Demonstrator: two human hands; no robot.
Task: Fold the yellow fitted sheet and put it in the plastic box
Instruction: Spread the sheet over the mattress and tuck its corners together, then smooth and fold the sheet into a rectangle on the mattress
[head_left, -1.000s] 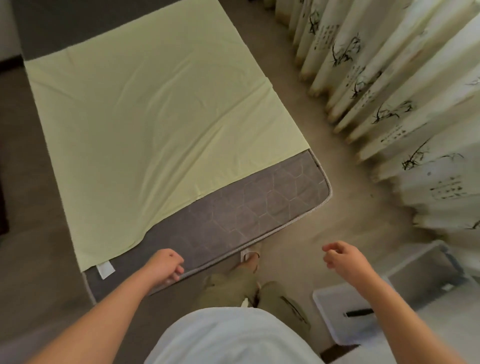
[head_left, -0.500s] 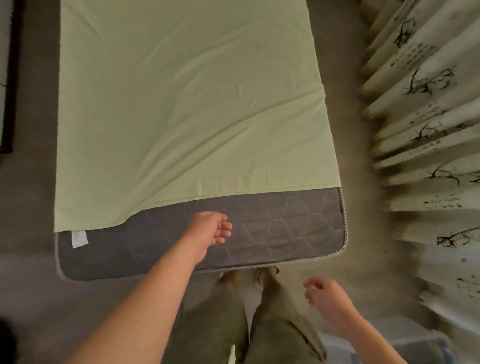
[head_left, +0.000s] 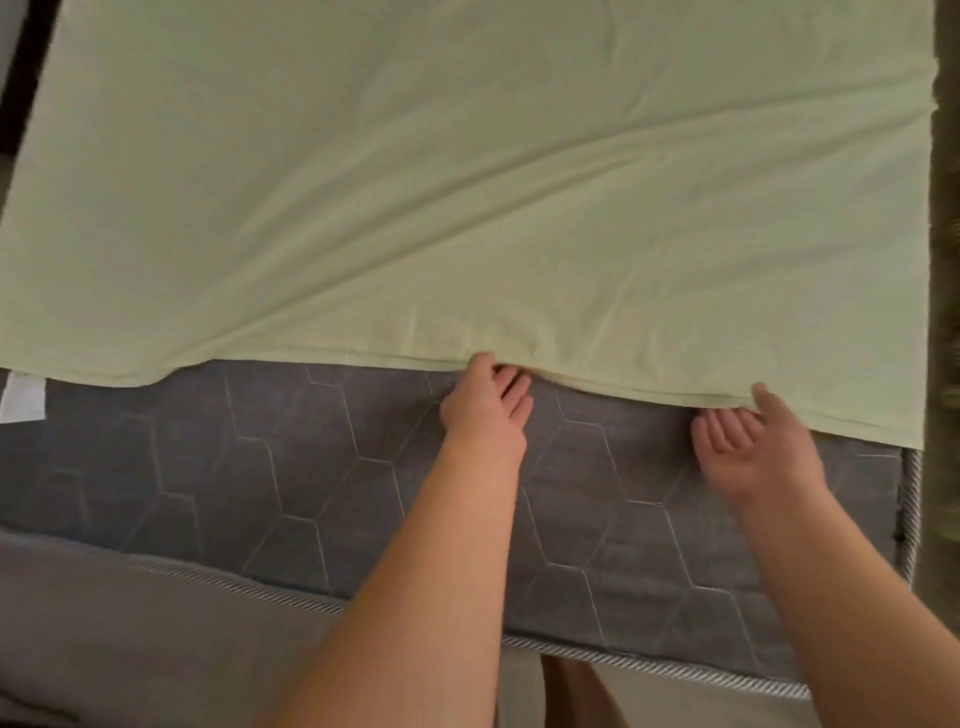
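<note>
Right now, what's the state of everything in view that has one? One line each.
yellow fitted sheet: spread over the mattress, creased, near edge slightly raised at the left hand.
mattress: near strip bare, the rest under the sheet.
left hand: pinches the sheet's near edge, thumb on top.
right hand: palm up, fingers straight, thumb touching the sheet's edge.
white tag: lies flat by the sheet's left corner.

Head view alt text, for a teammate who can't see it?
Both hands are at the near edge of a yellow fitted sheet spread over a grey mattress: the left hand pinches it, the right hand lies palm-up, thumb on top.
</note>
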